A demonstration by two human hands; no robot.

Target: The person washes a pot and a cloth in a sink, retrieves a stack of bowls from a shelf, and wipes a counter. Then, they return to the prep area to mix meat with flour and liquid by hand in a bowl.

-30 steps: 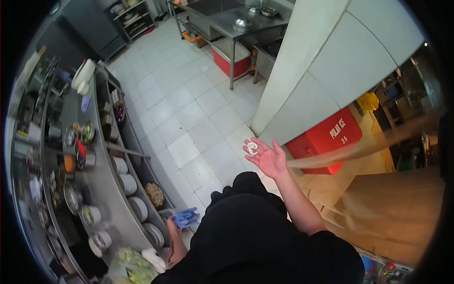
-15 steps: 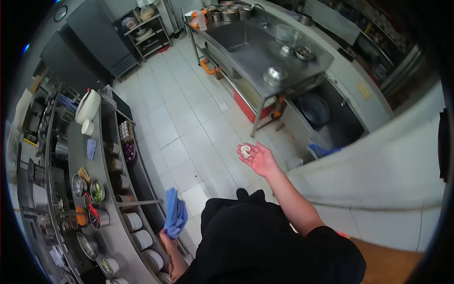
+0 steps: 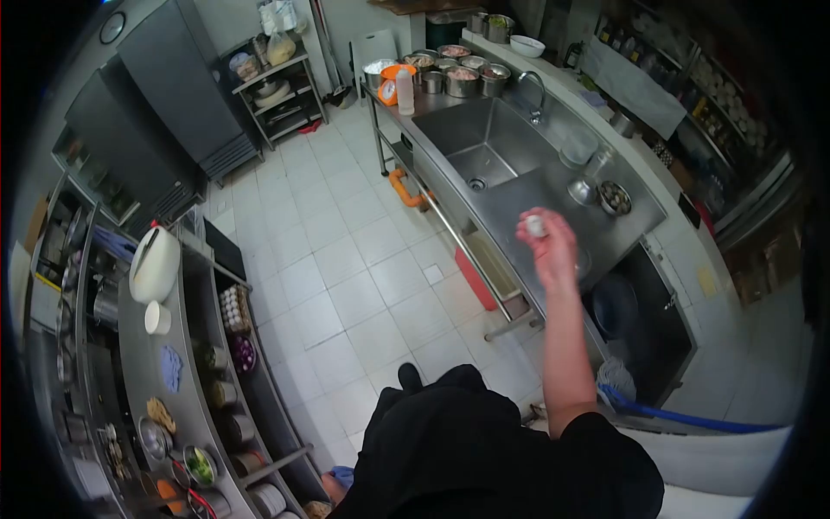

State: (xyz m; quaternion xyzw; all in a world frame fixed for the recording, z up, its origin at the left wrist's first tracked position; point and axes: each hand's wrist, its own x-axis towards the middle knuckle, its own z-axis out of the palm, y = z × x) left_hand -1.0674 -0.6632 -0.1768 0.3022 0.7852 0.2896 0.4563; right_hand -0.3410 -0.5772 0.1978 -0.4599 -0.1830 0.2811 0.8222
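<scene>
My right hand [image 3: 550,249] is raised over the steel sink counter [image 3: 510,227], its fingers curled round a small white piece [image 3: 536,227] too blurred to name. Beneath that hand, a shiny round metal item is mostly hidden. Low in the view, beside my dark clothing, my left hand [image 3: 333,486] is closed on a blue cloth [image 3: 343,476]; only part of each shows.
The sink basin [image 3: 484,143] has a curved faucet [image 3: 538,97]. Metal bowls [image 3: 615,198] stand to its right, several pots [image 3: 462,82] beyond it. A shelved steel counter [image 3: 186,363] runs along the left. A blue hose [image 3: 692,421] lies at lower right.
My right hand has moved up and over the counter, and its open palm has closed around the white piece. The left hand and cloth are lower, mostly hidden. The view has shifted toward the sink.
</scene>
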